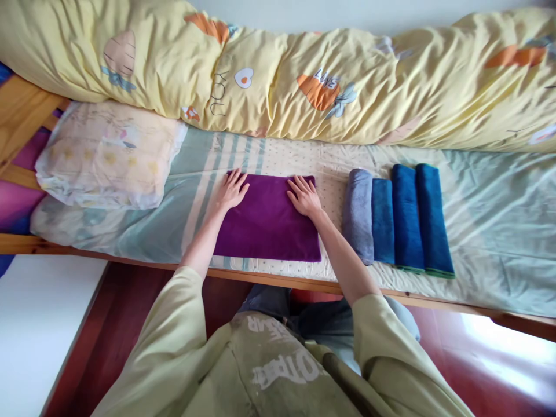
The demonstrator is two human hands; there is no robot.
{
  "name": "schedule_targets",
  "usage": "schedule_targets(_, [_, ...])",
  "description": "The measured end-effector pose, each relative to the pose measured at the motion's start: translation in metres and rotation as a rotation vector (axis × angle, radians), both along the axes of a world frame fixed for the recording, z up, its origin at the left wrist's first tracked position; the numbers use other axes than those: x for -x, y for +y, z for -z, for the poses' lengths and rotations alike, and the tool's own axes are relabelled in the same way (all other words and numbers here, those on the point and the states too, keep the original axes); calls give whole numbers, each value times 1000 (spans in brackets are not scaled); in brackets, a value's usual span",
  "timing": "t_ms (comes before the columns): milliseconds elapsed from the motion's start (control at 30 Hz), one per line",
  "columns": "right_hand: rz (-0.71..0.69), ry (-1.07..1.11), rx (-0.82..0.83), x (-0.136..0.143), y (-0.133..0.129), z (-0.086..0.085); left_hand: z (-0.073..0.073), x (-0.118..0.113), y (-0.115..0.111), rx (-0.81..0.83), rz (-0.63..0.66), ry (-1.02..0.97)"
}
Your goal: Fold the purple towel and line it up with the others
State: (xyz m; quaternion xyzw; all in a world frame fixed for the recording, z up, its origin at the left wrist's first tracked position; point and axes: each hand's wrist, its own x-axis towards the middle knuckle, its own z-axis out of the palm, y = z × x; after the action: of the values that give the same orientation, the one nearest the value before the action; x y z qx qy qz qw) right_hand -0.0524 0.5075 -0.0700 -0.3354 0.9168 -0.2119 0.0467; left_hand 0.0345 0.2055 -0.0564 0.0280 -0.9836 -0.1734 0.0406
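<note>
Left hand (233, 190), right hand (304, 197), both flat, fingers loose and gripping nothing, on the purple cloth's (267, 226) far corners! It lies on the bed (499, 231), left of 4 towels (406, 220).

The purple cloth (269, 223) looks matt and velvety — smooth on top; the blue towels (407, 217) are plush fabric. The yellow quilt (278, 87) is soft, creased cloth, the bed rail (269, 279) smooth wood — and the red floor (449, 347) glossy.
</note>
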Motion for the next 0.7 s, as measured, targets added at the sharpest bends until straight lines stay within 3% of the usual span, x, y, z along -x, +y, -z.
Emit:
schedule_targets(133, [81,15,-31,-24,-6,-23,-14,-21,25,62,-51,62])
schedule_targets(233, [-82,64,27,-73,-11,-35,-22,-56,61,85,98,67])
schedule_targets(333, [-200,39,21,-111,-10,-26,-17,-80,81,71,185,5])
schedule_targets(467, [-138,37,14,-113,-4,-9,-7,-82,79,43,130,14])
schedule_targets(567, [-80,42,44,-105,7,-9,-10,-89,70,32,55,44])
schedule_targets(633, [2,26,90,-110,21,-13,-15,-107,65,31,-40,72])
schedule_targets(700, [171,5,158,-123,41,-16,-22,-134,58,16,-187,100])
